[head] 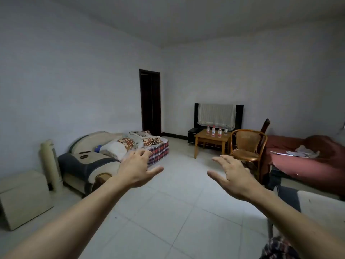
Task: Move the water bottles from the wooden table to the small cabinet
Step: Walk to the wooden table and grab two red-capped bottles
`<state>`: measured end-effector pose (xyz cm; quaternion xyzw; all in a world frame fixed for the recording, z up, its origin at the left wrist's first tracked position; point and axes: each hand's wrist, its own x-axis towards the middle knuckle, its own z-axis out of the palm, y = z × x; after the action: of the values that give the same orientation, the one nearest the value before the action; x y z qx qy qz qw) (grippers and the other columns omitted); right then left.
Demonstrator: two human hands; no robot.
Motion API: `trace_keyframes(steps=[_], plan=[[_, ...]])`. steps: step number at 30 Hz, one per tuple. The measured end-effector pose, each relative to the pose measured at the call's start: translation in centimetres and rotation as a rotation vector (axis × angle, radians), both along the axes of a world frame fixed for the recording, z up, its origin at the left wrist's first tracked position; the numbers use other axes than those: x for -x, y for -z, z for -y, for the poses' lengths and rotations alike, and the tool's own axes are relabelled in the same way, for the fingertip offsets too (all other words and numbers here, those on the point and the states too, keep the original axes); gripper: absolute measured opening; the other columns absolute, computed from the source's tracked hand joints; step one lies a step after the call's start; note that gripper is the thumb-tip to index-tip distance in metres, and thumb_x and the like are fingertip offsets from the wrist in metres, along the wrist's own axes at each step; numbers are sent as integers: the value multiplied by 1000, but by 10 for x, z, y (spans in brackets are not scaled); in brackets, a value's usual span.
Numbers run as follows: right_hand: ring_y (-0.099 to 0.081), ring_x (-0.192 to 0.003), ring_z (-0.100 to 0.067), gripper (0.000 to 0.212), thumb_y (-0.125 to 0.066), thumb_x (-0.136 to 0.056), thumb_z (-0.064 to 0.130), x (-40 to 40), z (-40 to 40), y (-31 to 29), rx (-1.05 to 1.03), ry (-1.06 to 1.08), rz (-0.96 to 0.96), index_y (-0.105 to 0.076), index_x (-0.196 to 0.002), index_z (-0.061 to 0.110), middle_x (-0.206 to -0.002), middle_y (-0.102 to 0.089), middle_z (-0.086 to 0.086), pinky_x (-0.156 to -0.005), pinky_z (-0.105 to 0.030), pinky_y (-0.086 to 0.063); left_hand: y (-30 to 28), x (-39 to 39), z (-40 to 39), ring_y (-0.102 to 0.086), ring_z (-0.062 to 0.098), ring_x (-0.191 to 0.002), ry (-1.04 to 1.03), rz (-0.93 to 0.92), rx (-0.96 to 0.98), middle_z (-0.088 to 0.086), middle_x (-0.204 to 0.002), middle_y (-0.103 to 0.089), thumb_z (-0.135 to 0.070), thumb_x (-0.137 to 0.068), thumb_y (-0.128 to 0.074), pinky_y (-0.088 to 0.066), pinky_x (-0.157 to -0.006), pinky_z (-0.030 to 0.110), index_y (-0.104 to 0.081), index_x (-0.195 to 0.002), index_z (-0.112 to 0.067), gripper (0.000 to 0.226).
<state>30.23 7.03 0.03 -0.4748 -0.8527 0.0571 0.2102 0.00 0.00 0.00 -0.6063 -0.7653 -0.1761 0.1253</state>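
Several clear water bottles [213, 131] with red labels stand upright on a small wooden table [200, 137] far across the room, in front of a covered television. A small cream cabinet [22, 199] sits on the floor at the near left, by the wall. My left hand [139, 168] and my right hand [234, 176] are stretched out in front of me over the tiled floor, fingers spread, holding nothing. Both hands are far from the bottles and the cabinet.
A sofa [89, 161] with cushions and a plaid blanket lines the left wall, with a cream tower fan [50, 161] beside it. A rattan chair [248, 144] stands right of the table. A red-covered bed [308, 161] is at right. A dark doorway [150, 101] is at the back.
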Motion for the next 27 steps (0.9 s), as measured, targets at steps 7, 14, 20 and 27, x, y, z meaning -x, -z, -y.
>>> trace_keyframes(steps=[7,14,20,27], plan=[[-20,-146,-19,67,-37,-91,67,39,-55,9,-4,116,52,-31,-149,34,-158,-25,3,-114,-49,-27,10,50,-86,-45,23,-122,94,13,7,3,-139,-48,-79,-82,-40,-44,-100,44,-43,-140,-25,79],[-25,-143,-20,65,-37,-90,68,108,-119,5,0,211,74,-32,-147,37,-157,-28,3,-112,-52,-32,8,124,-174,-42,24,-129,194,73,20,4,-146,-43,-81,-81,-38,-41,-105,48,-38,-145,-25,85],[-28,-141,-18,64,-38,-90,68,142,-162,13,11,234,115,-32,-147,38,-155,-30,6,-111,-48,-33,24,157,-228,-39,26,-134,226,126,68,3,-150,-40,-79,-83,-40,-38,-108,49,-38,-147,-25,84],[-25,-142,-17,63,-38,-92,65,138,-235,22,24,276,56,-33,-147,35,-156,-29,6,-113,-48,-31,38,141,-309,-40,22,-134,298,103,97,1,-150,-39,-77,-84,-41,-38,-108,45,-38,-146,-25,81]])
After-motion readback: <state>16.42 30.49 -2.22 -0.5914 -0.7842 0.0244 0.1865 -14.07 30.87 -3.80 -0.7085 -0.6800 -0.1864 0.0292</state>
